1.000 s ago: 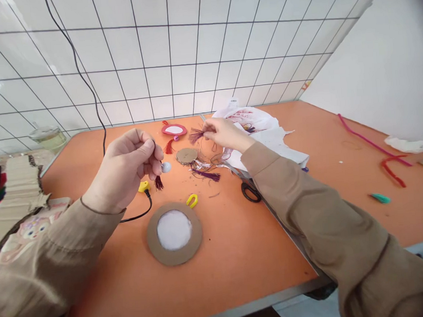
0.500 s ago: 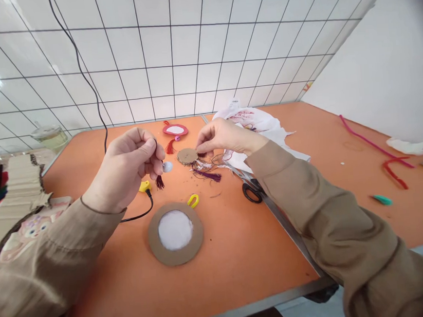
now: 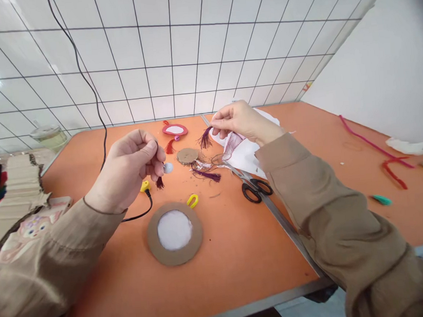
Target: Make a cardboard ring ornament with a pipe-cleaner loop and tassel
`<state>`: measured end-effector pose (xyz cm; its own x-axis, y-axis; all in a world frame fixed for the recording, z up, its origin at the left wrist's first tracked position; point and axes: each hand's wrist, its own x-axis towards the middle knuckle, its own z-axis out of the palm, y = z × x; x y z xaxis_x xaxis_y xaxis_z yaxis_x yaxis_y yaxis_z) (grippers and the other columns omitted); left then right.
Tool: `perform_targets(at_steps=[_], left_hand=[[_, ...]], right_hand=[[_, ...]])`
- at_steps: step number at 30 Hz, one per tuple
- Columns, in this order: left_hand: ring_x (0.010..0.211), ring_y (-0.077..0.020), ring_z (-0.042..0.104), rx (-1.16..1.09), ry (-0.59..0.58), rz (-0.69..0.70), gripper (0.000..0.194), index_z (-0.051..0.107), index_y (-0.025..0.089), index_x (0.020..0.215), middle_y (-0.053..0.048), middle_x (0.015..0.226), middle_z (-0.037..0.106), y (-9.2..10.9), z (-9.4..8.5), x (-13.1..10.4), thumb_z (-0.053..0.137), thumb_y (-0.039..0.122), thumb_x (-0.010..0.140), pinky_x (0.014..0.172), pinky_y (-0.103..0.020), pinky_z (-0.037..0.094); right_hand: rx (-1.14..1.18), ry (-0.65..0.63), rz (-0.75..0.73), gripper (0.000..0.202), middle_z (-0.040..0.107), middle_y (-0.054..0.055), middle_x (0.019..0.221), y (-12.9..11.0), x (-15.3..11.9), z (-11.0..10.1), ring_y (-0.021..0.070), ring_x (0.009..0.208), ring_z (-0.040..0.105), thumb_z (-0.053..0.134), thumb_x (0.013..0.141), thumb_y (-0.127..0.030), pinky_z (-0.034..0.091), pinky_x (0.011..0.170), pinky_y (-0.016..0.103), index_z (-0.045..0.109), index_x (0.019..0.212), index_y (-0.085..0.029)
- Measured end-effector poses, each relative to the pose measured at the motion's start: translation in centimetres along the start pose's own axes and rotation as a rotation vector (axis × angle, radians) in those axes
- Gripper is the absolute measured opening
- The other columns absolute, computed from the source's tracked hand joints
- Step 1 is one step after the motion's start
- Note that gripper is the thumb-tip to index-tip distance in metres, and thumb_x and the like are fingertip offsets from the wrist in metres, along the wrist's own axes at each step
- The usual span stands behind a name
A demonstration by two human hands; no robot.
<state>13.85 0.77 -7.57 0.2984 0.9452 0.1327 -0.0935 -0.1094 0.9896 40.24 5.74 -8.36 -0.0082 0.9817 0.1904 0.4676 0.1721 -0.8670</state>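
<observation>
My left hand [image 3: 134, 162] is closed in a pinch on a dark red tassel [image 3: 159, 183] with a pale round bead [image 3: 168, 168] beside it. Between the fingertips of my right hand [image 3: 234, 121] hangs a purple tassel [image 3: 205, 137], above the orange table. A small cardboard disc [image 3: 187, 156] lies between the hands, with another purple tassel [image 3: 208, 175] and loose threads by it. Nearer me is a brown cardboard ring [image 3: 157, 253] with a white centre and a yellow loop [image 3: 192, 201] at its top.
Black-handled scissors [image 3: 251, 192] lie below my right hand, near a white bag [image 3: 248, 158]. A red ring piece [image 3: 183, 130] sits at the back. Corrugated cardboard [image 3: 23, 183] is at left, a black cable [image 3: 97, 99] behind, pipe cleaners [image 3: 371, 142] at right.
My right hand has lifted up and to the right from beside the small disc, with a purple tassel now hanging from its fingers. My left hand has barely moved.
</observation>
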Motion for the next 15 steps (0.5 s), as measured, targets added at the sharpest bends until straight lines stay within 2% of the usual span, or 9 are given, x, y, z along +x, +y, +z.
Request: perform_targets(at_steps=[3, 6, 8, 10, 12, 13, 15], left_hand=[[0.047, -0.0088, 0.057, 0.003, 0.0, -0.023, 0.017, 0.049, 0.018, 0.071, 0.001, 0.064, 0.059, -0.1, 0.0, 0.0, 0.058, 0.014, 0.086, 0.047, -0.02, 0.046], [0.046, -0.0083, 0.055, -0.001, 0.014, -0.025, 0.018, 0.049, 0.018, 0.071, 0.001, 0.064, 0.059, 0.1, 0.1, 0.0, 0.058, 0.014, 0.086, 0.045, -0.02, 0.045], [0.045, -0.0081, 0.054, -0.009, 0.015, -0.018, 0.019, 0.049, 0.018, 0.07, 0.001, 0.063, 0.059, 0.2, 0.1, 0.0, 0.059, 0.013, 0.085, 0.045, -0.02, 0.045], [0.044, -0.0081, 0.053, -0.016, 0.014, -0.013, 0.02, 0.049, 0.018, 0.069, 0.001, 0.063, 0.059, 0.4, 0.2, -0.1, 0.06, 0.012, 0.085, 0.045, -0.02, 0.045], [0.044, -0.0082, 0.054, -0.02, 0.018, -0.016, 0.02, 0.049, 0.018, 0.068, 0.001, 0.062, 0.059, 0.5, 0.3, -0.2, 0.06, 0.011, 0.084, 0.045, -0.02, 0.045], [0.045, -0.0082, 0.054, -0.021, 0.021, -0.02, 0.02, 0.05, 0.018, 0.068, 0.001, 0.062, 0.059, 0.6, 0.3, -0.2, 0.059, 0.01, 0.084, 0.045, -0.02, 0.045], [0.045, -0.0085, 0.055, -0.022, 0.026, -0.026, 0.02, 0.05, 0.018, 0.068, 0.001, 0.062, 0.059, 0.6, 0.3, -0.2, 0.06, 0.01, 0.083, 0.045, -0.02, 0.045]], right_hand=[[-0.091, 0.052, -0.01, 0.022, 0.064, 0.003, 0.062, 0.1, 0.2, -0.4, 0.0098, 0.05, 0.055, 0.066, 0.085, -0.016, 0.046, 0.051, 0.025, 0.064, 0.063, -0.016], [-0.297, 0.283, -0.026, 0.014, 0.064, 0.005, 0.065, 0.6, 0.7, -1.3, 0.0149, 0.058, 0.059, 0.064, 0.084, -0.014, 0.049, 0.06, 0.031, 0.066, 0.07, -0.016], [-0.496, 0.47, -0.021, 0.009, 0.071, 0.011, 0.084, 0.9, 1.0, -2.0, 0.0228, 0.081, 0.066, 0.062, 0.084, -0.011, 0.051, 0.078, 0.039, 0.07, 0.082, -0.015], [-0.698, 0.594, -0.048, 0.018, 0.069, 0.016, 0.114, 1.2, 1.2, -2.5, 0.0328, 0.113, 0.06, 0.061, 0.082, -0.007, 0.044, 0.096, 0.049, 0.072, 0.094, -0.015], [-0.761, 0.56, -0.126, 0.023, 0.062, 0.016, 0.13, 1.4, 1.2, -2.5, 0.0376, 0.129, 0.049, 0.061, 0.079, -0.004, 0.038, 0.104, 0.054, 0.073, 0.095, -0.015], [-0.711, 0.473, -0.162, 0.022, 0.063, 0.015, 0.128, 1.4, 1.2, -2.2, 0.0371, 0.129, 0.049, 0.061, 0.079, -0.004, 0.038, 0.105, 0.053, 0.074, 0.092, -0.016], [-0.536, 0.213, -0.192, 0.019, 0.071, 0.011, 0.109, 1.4, 0.9, -1.0, 0.032, 0.112, 0.06, 0.062, 0.078, -0.005, 0.045, 0.099, 0.048, 0.074, 0.081, -0.02]])
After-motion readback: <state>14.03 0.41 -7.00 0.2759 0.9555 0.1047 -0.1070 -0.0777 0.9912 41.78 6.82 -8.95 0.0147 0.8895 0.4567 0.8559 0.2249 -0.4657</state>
